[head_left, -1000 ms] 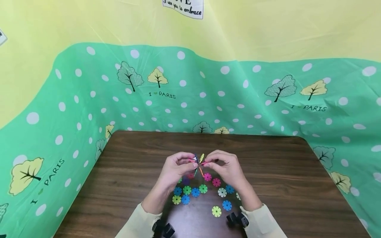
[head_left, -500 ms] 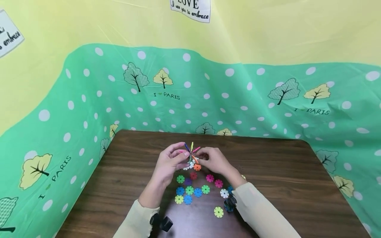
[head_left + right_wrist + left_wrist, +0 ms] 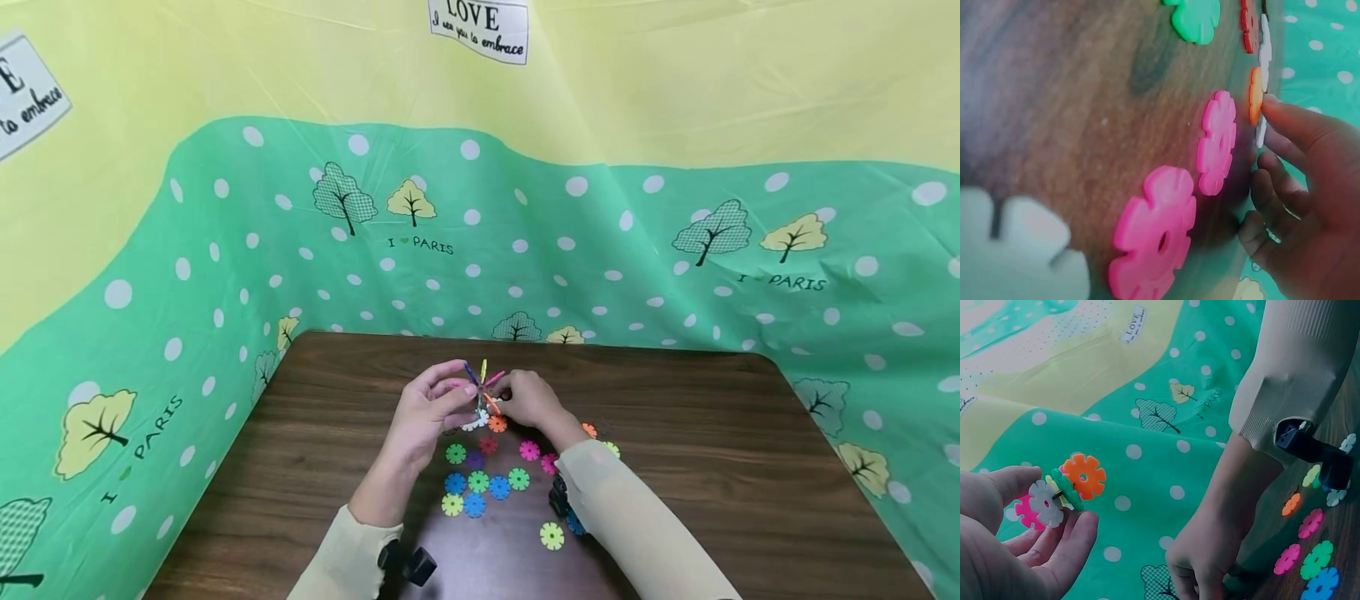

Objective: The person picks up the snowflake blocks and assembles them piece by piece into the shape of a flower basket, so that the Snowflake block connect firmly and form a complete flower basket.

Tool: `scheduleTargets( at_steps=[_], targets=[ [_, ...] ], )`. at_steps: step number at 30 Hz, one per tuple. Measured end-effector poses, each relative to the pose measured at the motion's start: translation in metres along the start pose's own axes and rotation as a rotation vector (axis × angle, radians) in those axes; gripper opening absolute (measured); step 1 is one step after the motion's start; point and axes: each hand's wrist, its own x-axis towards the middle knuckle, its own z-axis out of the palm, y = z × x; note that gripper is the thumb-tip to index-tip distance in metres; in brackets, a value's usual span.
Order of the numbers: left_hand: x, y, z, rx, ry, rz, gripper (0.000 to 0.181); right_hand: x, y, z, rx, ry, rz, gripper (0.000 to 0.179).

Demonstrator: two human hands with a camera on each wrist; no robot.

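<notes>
In the head view my left hand (image 3: 431, 400) pinches a cluster of interlocked plastic snowflake discs (image 3: 471, 375), held up above the table. The left wrist view shows the cluster's orange disc (image 3: 1085, 477), white disc (image 3: 1046, 505), pink disc (image 3: 1027, 511) and green disc (image 3: 1072, 487) between thumb and fingers. My right hand (image 3: 528, 400) is down at the tabletop beyond the cluster. In the right wrist view its thumb and bent fingers are right at a white disc (image 3: 1264, 56) and an orange disc (image 3: 1255, 97) lying there.
Loose snowflake discs lie on the brown wooden table (image 3: 337, 433): several pink, green and blue ones, such as a green disc (image 3: 478, 482) and a blue disc (image 3: 474, 505). A yellow-green disc (image 3: 552, 536) lies nearer. A patterned cloth (image 3: 420, 283) hangs behind the table.
My right hand has left the cluster and reached down to the discs at the back of the table. My left hand still holds the cluster, shifted slightly left. The head view has tilted.
</notes>
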Motion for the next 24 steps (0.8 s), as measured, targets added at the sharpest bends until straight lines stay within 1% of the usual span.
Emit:
scheduleTargets(
  at_steps=[4, 6, 10, 12, 16, 20, 24],
  targets=[
    [0.001, -0.001, 0.0, 0.006, 0.004, 0.002, 0.048, 0.0, 0.001, -0.002, 0.04, 0.01, 0.004, 0.008],
    [0.001, -0.002, 0.0, -0.001, 0.01, -0.006, 0.048, -0.002, 0.002, -0.004, 0.08, 0.026, -0.011, 0.006],
    [0.001, -0.003, 0.001, -0.013, 0.016, -0.019, 0.046, -0.009, 0.004, -0.011, 0.177, 0.087, -0.049, 0.008],
    [0.002, -0.003, 0.0, -0.017, 0.016, -0.019, 0.045, -0.014, 0.005, -0.017, 0.231, 0.133, -0.079, 0.007],
    [0.003, -0.006, 0.001, -0.018, 0.012, -0.01, 0.048, -0.029, 0.006, -0.034, 0.331, 0.241, -0.152, 0.007],
    [0.004, -0.011, 0.003, -0.002, -0.001, 0.011, 0.049, -0.049, 0.002, -0.051, 0.452, 0.345, -0.224, 0.005],
    [0.004, -0.016, 0.007, 0.027, -0.037, 0.035, 0.047, -0.073, -0.005, -0.058, 0.592, 0.409, -0.254, 0.007]
  ],
)
